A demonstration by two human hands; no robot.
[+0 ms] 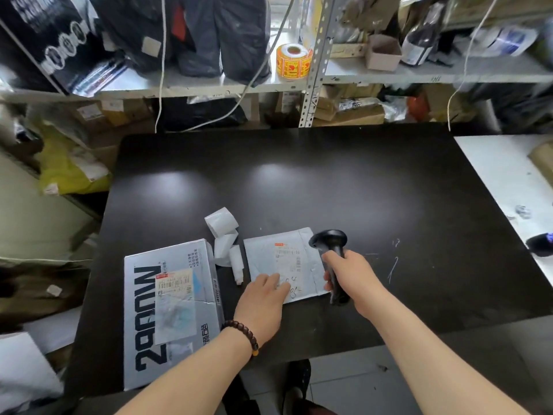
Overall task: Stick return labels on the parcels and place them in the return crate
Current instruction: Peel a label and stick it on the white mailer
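- Two parcels sat on the tabletop (329,181), a box (176,313) and an envelope (281,253), both already labelled.
- Left hand (263,301) pressed the envelope, fingers straight; right hand (350,274) gripped a scanner (330,244).
- No crate showed; crating probably still ahead.

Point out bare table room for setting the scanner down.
Bare: the black table beyond the grey mailer, and right of the scanner. Crowded: near left, where box, label rolls and mailer sit close.

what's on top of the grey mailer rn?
A printed shipping label. Left hand rests fingers on the mailer, covering some handwriting. Right hand holds the scanner over its right edge; the mailer beneath them is hidden.
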